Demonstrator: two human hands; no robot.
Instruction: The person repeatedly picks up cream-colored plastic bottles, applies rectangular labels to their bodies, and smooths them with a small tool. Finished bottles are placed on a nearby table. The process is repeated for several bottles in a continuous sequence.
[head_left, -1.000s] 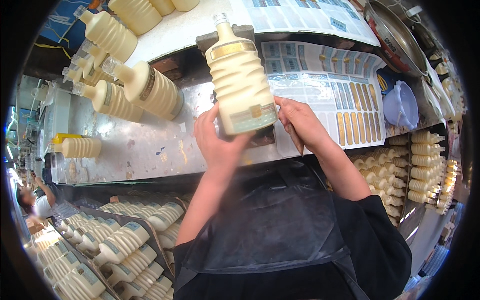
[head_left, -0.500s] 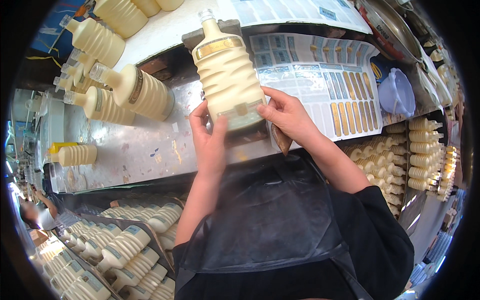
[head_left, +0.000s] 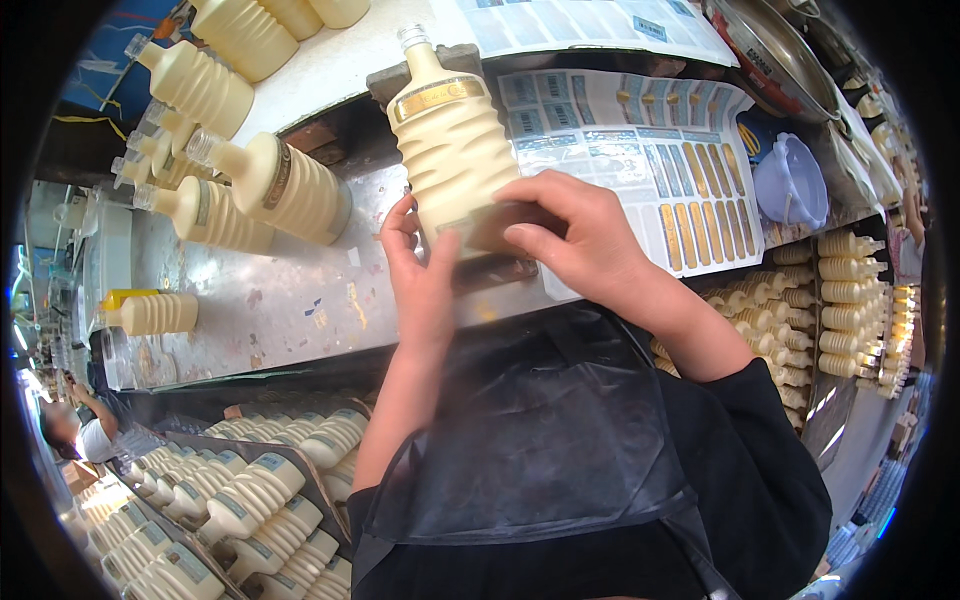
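A cream, wavy-ribbed bottle (head_left: pixel 452 142) with a clear neck lies on a dark rest in front of me, its base toward me. A gold label (head_left: pixel 438 95) runs across its shoulder. My left hand (head_left: pixel 420 260) grips the bottle's lower left side, with the thumb on the front near the base. In my right hand (head_left: pixel 585 230) is a flat brown piece (head_left: pixel 492 228), pinched between thumb and fingers. It lies against the lower front of the bottle and covers most of the label there. Motion blurs its edges.
Label sheets (head_left: pixel 640 160) lie right of the bottle, beside a lavender bucket (head_left: pixel 790 182). More cream bottles (head_left: pixel 290 190) lie or lean on the metal table (head_left: pixel 270 315) at left. Racks of bottles (head_left: pixel 240 490) fill the lower left and right side. Another person (head_left: pixel 85 430) is at far left.
My right hand has turned and moved inward over the bottle's lower front, bringing the brown piece up from below the hand onto the label. My left hand stays on the bottle.
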